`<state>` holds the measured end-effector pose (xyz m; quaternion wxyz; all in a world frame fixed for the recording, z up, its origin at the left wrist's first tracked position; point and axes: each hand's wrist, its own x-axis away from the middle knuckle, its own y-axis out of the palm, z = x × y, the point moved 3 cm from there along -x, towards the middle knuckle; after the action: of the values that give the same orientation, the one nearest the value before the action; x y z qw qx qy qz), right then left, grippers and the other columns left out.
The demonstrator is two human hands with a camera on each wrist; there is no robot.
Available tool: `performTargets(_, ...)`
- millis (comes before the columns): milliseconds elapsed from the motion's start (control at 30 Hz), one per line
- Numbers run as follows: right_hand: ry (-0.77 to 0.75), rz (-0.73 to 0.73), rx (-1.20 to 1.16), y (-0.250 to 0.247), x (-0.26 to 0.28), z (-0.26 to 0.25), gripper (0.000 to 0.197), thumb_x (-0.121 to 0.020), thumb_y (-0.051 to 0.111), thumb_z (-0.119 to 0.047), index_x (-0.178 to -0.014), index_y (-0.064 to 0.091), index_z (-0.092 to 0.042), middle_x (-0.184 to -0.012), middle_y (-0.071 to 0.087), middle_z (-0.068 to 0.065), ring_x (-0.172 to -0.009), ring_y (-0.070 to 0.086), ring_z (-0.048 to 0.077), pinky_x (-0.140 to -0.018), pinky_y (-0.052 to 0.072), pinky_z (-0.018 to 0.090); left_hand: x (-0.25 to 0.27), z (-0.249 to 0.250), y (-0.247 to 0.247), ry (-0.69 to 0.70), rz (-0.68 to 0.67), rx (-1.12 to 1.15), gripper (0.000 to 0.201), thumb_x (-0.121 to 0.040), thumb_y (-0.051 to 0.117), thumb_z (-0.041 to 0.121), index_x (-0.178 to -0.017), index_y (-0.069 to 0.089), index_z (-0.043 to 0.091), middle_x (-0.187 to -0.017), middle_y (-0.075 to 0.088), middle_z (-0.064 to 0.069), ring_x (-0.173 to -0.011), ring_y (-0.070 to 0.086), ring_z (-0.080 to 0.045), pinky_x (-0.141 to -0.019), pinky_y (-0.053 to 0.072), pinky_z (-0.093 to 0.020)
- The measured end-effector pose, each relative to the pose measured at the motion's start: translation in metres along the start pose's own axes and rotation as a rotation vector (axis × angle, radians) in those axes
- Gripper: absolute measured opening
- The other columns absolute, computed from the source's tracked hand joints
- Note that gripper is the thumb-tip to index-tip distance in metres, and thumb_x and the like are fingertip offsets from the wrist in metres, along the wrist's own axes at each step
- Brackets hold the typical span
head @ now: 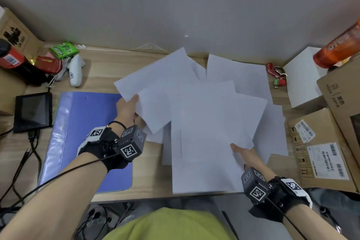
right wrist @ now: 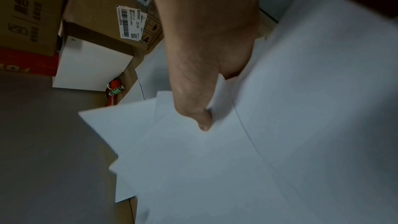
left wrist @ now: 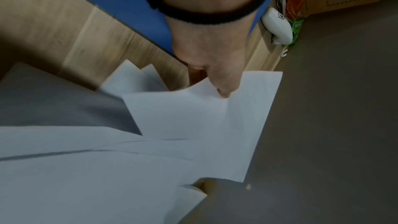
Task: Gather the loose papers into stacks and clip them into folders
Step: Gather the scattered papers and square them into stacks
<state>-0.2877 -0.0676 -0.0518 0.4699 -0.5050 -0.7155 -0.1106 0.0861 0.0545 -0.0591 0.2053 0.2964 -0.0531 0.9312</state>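
**Both hands on the spread of loose papers**

Left hand (head: 127,108): thumb lies on top of a tilted sheet (head: 155,80), the other fingers tucked beneath it, so the sheet's near-left edge is pinched. In the left wrist view the thumb (left wrist: 224,89) presses down on the paper's edge, and the sheet curls up slightly beside it. A black cord bracelet (left wrist: 206,17) circles this wrist.

Right hand (head: 244,152): thumb on top of the lower right part of the papers (head: 204,122), the other fingers hidden below. The right wrist view shows the thumb (right wrist: 202,120) laid flat on a sheet, pinching several overlapped sheets; how many cannot be told.

The papers fan out unevenly across the middle of the wooden desk (head: 101,72), overlapping at different angles, some reaching the back wall and the front edge.

A blue folder (head: 83,138) lies closed and flat on the desk just left of the papers, partly under the left forearm.

Left end of the desk: a small dark screen (head: 33,111), a white handheld device (head: 76,70), a green packet (head: 63,49). Right end: cardboard boxes (head: 321,152), a white box (head: 303,78), a red keychain (head: 276,75), an orange bottle (head: 339,46).
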Motion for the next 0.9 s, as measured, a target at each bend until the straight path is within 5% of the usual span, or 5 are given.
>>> performTargets(233,-0.009,0.113,0.016,0.009,-0.024,-0.005,0.039,-0.092,0.062,-0.023,-0.121,0.051,0.001,-0.098,0.056,0.010,-0.084,0.054,0.025,-0.048,0.042,0.022,0.005,0.047,-0.003,0.035,-0.043,0.408,0.025,-0.097,0.054,0.014,-0.122,0.055,0.012,-0.111,0.066,-0.006,-0.090,0.066,-0.019,-0.063,0.058,-0.027)
performTargets(467,-0.024,0.083,-0.002,0.030,-0.026,-0.019,0.052,-0.092,0.062,-0.025,-0.131,0.045,0.006,-0.129,0.054,0.018,-0.102,0.052,0.026,-0.086,0.042,0.035,0.019,0.039,-0.006,-0.011,-0.104,0.545,0.024,-0.098,0.050,0.010,-0.120,0.058,0.006,-0.107,0.068,-0.006,-0.085,0.068,-0.016,-0.062,0.057,-0.021)
performTargets(567,-0.038,0.048,-0.005,0.036,-0.026,-0.026,0.052,-0.094,0.059,-0.027,-0.131,0.045,0.007,-0.126,0.056,0.019,-0.104,0.059,0.026,-0.086,0.045,0.031,0.023,0.024,-0.017,-0.040,-0.014,0.600,0.015,-0.099,0.048,0.010,-0.101,0.062,0.006,-0.098,0.066,-0.006,-0.081,0.065,-0.016,-0.059,0.056,-0.021)
performTargets(700,-0.027,0.015,-0.032,0.044,-0.023,-0.032,0.038,-0.093,0.060,-0.026,-0.118,0.052,0.001,-0.080,0.054,0.007,-0.063,0.056,0.018,-0.052,0.045,0.028,0.026,0.002,-0.023,-0.007,-0.054,0.345,0.014,-0.098,0.051,0.010,-0.107,0.062,0.013,-0.105,0.068,-0.003,-0.091,0.066,-0.019,-0.068,0.057,-0.028)
performTargets(900,-0.033,-0.075,-0.087,0.057,-0.025,-0.041,0.073,-0.077,0.074,-0.043,-0.130,0.047,0.000,-0.108,0.067,0.015,-0.081,0.068,0.028,-0.058,0.054,0.031,0.044,-0.032,-0.006,-0.101,-0.296,-0.107,0.022,-0.101,0.047,0.013,-0.122,0.053,0.014,-0.121,0.062,-0.009,-0.099,0.062,-0.025,-0.079,0.053,-0.038)
